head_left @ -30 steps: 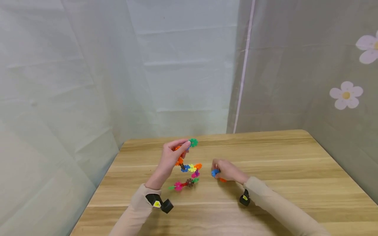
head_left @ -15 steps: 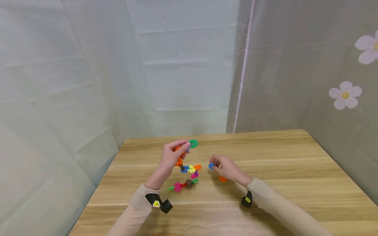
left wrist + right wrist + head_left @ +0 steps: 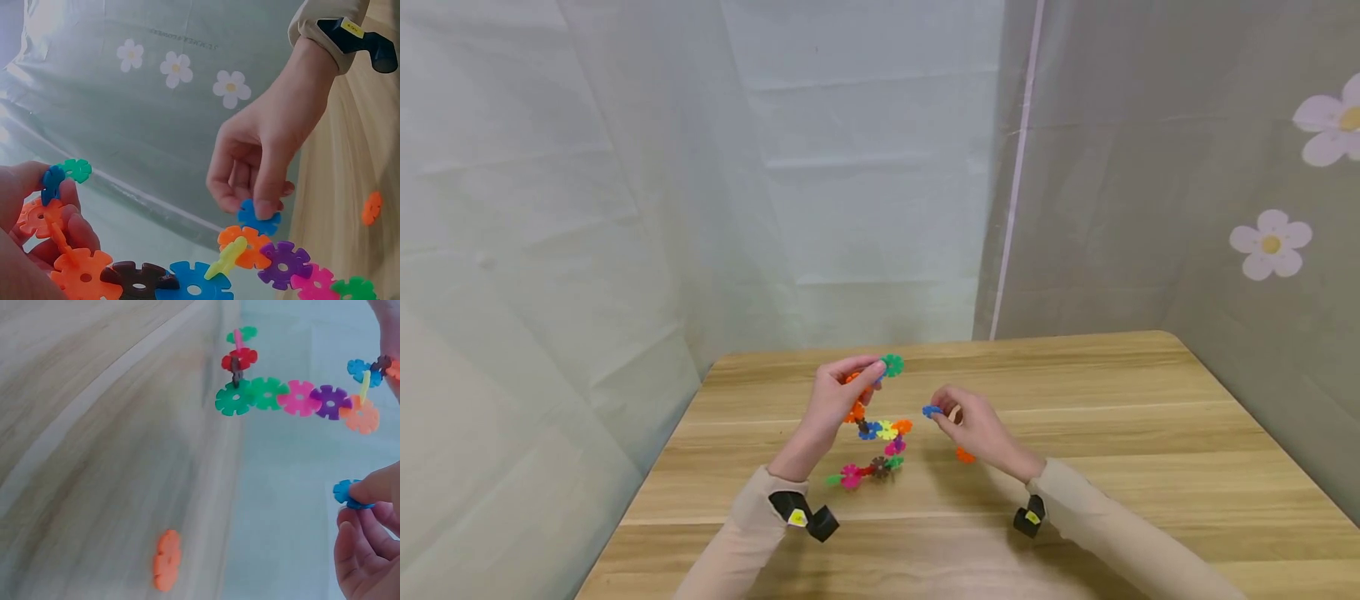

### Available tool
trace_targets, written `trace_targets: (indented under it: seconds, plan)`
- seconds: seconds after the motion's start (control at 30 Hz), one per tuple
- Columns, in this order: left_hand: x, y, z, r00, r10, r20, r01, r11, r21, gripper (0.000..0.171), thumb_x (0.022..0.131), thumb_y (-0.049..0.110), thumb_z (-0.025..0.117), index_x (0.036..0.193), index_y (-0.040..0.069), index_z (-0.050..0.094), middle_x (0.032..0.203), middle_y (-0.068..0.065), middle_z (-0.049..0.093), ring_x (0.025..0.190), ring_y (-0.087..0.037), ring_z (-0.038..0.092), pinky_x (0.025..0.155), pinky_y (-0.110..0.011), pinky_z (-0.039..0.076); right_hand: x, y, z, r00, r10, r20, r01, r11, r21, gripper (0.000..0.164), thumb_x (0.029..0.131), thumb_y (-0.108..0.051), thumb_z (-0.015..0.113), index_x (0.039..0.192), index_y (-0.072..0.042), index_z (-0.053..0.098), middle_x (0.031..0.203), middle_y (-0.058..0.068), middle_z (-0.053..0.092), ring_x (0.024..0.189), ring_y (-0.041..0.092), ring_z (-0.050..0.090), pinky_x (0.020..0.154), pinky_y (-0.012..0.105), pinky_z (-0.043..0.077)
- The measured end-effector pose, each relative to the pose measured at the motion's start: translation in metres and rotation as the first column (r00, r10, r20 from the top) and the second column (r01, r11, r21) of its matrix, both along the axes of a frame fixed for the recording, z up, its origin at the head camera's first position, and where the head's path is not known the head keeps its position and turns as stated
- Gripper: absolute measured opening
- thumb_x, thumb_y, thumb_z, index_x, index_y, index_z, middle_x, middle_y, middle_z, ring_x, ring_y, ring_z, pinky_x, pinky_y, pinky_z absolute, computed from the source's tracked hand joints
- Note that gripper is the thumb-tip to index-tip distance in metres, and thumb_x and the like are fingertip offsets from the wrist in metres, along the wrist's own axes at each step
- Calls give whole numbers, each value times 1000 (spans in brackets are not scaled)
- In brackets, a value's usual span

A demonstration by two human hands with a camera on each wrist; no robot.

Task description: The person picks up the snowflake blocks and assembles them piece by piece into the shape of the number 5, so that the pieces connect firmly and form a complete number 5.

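Note:
My left hand (image 3: 838,396) pinches one end of a chain of flower-shaped plastic snap discs (image 3: 192,281) in many colours. A green disc (image 3: 892,365) sticks out past its thumb, joined to a blue one partly hidden by the fingers. From the hand the chain hangs down and bends towards the right. My right hand (image 3: 981,425) holds a loose blue disc (image 3: 350,492) between thumb and fingertips, above the table and to the right of the chain. In the right wrist view this disc stays apart from the chain.
A single orange disc (image 3: 966,456) lies on the wooden table (image 3: 1112,400), below the right hand. A pale curtain (image 3: 865,208) with printed flowers hangs behind and at both sides of the table.
My right hand has lifted the blue disc off the table and brought it slightly left and up, uncovering the orange disc. The left hand and chain stay nearly still.

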State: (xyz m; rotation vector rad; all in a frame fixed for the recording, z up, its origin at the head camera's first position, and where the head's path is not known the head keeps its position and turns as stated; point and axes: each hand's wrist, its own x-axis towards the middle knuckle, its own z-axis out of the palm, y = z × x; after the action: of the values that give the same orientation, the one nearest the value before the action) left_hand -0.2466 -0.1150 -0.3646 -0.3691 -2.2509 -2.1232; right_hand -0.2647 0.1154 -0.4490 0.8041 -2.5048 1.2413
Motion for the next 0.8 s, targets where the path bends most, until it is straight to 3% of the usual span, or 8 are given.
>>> trace_targets:
  seconds: [0.17, 0.43, 0.63, 0.8]
  plan:
    - [1, 2, 3, 1000, 0, -16, 0, 1000, -9, 28, 92, 22, 66, 110, 1, 70, 75, -3, 65, 58, -12, 49, 53, -19, 40, 6, -2, 7, 996, -4, -92, -3, 997, -76, 10, 89, -8, 69, 93, -13, 62, 79, -3, 67, 69, 4, 55, 57, 20, 49]
    - [6, 5, 5, 1000, -13, 7, 13, 999, -30, 28, 93, 23, 65, 111, 3, 70, 73, 2, 63, 57, -12, 48, 51, -18, 39, 17, -7, 21, 972, 5, -237, -37, 990, -133, 13, 87, -3, 69, 94, -11, 61, 81, -2, 67, 69, 3, 57, 57, 19, 52]
    - [8, 7, 4, 1000, -30, 7, 30, 999, -21, 29, 93, 22, 66, 112, 1, 69, 73, 2, 63, 58, -12, 50, 53, -18, 42, 20, -12, 30, 906, 13, -424, -112, 972, -208, 18, 81, 6, 70, 91, -6, 61, 81, 3, 66, 69, 10, 58, 53, 21, 52]
    - [10, 7, 3, 998, -57, 3, 57, 998, -11, 29, 93, 21, 66, 112, 0, 69, 73, 3, 63, 58, -11, 50, 54, -18, 44, 20, -17, 38, 843, 0, -538, -165, 952, -259, 5, 89, -5, 65, 87, -3, 61, 80, 6, 65, 69, 13, 58, 52, 18, 50]
